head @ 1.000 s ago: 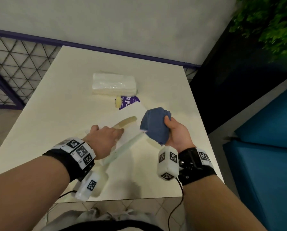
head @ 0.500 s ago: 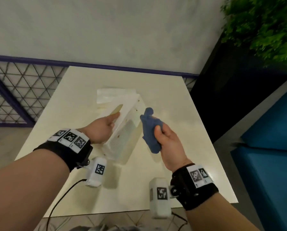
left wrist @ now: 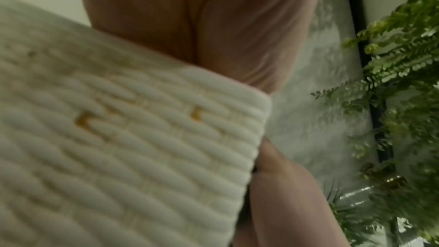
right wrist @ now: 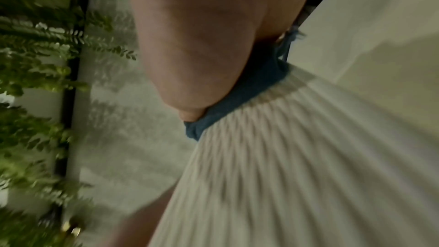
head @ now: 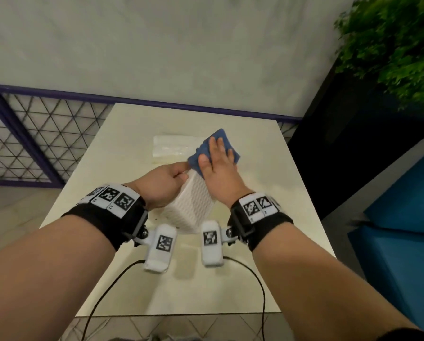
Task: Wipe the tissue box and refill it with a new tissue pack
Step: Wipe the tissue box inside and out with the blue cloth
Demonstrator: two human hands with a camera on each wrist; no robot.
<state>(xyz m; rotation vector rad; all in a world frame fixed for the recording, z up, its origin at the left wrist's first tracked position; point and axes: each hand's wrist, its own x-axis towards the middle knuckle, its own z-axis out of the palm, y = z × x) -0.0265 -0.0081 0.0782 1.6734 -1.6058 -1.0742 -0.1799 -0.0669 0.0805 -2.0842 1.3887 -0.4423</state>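
Wiping is the step in hand: the left hand (head: 160,184) grips the white ribbed plastic tissue box (head: 191,207), tilted above the cream worktop (head: 267,193), while the right hand (head: 218,166), fingers straight, presses a blue cloth (head: 233,153) on its upper end. The next move likely calls for strokes down the ribs; the clear-wrapped tissue pack (head: 171,146) waits behind.

White ribbed tissue box (head: 192,205) tilted on the table, blue cloth (head: 214,153) spread flat on its upper face, clear-wrapped tissue pack (head: 171,148) lying just behind.

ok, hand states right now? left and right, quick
Left hand: grips the tissue box.
Right hand: open, fingers flat, pressing the blue cloth onto the box.
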